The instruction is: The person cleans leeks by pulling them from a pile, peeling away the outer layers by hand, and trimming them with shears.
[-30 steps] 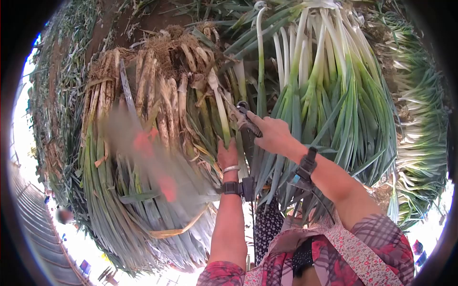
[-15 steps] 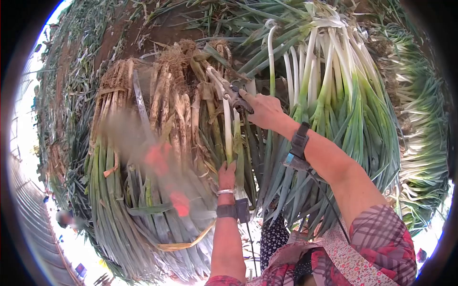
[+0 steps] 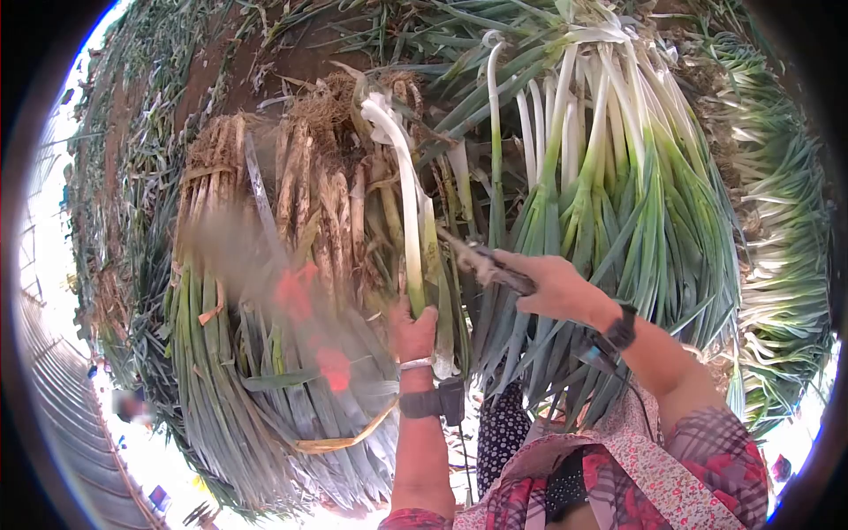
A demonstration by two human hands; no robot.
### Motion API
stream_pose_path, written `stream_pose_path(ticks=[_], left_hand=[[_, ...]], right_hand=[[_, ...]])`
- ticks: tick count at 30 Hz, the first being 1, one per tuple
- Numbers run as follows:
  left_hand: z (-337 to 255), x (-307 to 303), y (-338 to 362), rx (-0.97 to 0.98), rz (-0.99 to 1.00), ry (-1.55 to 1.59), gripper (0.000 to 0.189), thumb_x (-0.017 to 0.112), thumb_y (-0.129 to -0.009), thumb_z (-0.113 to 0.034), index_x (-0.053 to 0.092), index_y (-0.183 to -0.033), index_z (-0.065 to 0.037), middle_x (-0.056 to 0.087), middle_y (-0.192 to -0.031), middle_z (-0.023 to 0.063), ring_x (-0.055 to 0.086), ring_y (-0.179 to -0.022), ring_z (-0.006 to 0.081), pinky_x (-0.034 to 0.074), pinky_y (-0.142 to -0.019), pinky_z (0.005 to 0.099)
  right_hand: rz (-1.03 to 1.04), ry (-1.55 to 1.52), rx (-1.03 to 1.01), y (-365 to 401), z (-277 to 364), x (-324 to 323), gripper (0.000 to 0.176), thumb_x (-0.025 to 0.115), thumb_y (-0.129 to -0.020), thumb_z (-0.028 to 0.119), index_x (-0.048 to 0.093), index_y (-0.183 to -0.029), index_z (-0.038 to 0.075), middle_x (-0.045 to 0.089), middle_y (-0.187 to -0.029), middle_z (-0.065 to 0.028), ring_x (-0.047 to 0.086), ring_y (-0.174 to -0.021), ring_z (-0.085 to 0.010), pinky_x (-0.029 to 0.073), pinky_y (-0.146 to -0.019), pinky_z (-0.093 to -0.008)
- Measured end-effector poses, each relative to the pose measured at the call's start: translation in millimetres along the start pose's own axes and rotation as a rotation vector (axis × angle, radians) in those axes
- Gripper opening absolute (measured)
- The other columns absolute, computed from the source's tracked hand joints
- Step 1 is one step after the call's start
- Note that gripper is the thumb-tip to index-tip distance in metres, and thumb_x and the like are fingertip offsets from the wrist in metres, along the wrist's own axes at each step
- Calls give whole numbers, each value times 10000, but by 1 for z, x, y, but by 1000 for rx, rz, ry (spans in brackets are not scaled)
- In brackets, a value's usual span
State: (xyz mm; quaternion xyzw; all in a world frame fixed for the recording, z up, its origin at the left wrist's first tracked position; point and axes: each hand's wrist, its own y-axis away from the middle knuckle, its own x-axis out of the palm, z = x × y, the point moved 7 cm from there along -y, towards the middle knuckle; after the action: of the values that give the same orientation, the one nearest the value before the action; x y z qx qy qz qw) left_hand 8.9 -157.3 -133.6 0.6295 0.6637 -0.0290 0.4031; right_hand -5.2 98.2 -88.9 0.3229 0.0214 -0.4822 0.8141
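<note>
While the left hand (image 3: 412, 331) has hold of a pale leek (image 3: 407, 194), here's how it lies: the left fingers are pinching it low down, right where white gives way to green, thumb on the side facing the right hand (image 3: 552, 287). From those fingers the leek runs straight out and away, its long axis nearly carrying on the line of the left forearm, leaning slightly left at the far end, where the white bulb end bends over.

So the left is plainly the nearer hand, touching the stalk; the right stands apart, off to its right. Those right fingers are curled tight around a dark-handled tool (image 3: 508, 272), aimed across at the stalk from the right. Its pale end is smeared, and I can't tell whether the tip touches anything.

Beyond the left fingers, to their left, lie brown leeks (image 3: 336, 203), roots outermost. Past the right fingers, farther out, fans a white-stemmed bunch (image 3: 609, 132), green leaves spilling back toward the right forearm. Farther right again, another row of leeks (image 3: 768, 247) lines the edge.
</note>
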Motion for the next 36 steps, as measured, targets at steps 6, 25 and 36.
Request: stream_pose_path(ticks=[6, 25, 36], left_hand=[[-60, -4, -17, 167, -176, -322, 256, 569, -692, -139, 590, -892, 19, 601, -876, 197, 588, -732, 340, 475, -693, 401], [5, 51, 33, -17, -17, -514, 565, 583, -692, -178, 503, -1237, -55, 630, -811, 229, 616, -743, 390, 492, -684, 437], [-177, -72, 39, 218, -330, 465, 509, 595, -735, 19, 515, -1237, -18, 528, -766, -13, 442, -563, 61, 350, -492, 203]], right_hand=[[-198, -97, -15, 65, 4, -14, 756, 646, -624, 161, 431, -1348, 127, 603, -834, -175, 599, -768, -352, 486, -726, -401], [-251, 118, -34, -56, -30, -14, 715, 617, -661, 208, 419, -1346, 149, 620, -834, -171, 598, -807, -360, 476, -711, -450], [41, 101, -15, 5, -40, -13, 608, 590, -734, 324, 464, -1309, 170, 635, -801, -177, 613, -759, -374, 473, -672, -452]])
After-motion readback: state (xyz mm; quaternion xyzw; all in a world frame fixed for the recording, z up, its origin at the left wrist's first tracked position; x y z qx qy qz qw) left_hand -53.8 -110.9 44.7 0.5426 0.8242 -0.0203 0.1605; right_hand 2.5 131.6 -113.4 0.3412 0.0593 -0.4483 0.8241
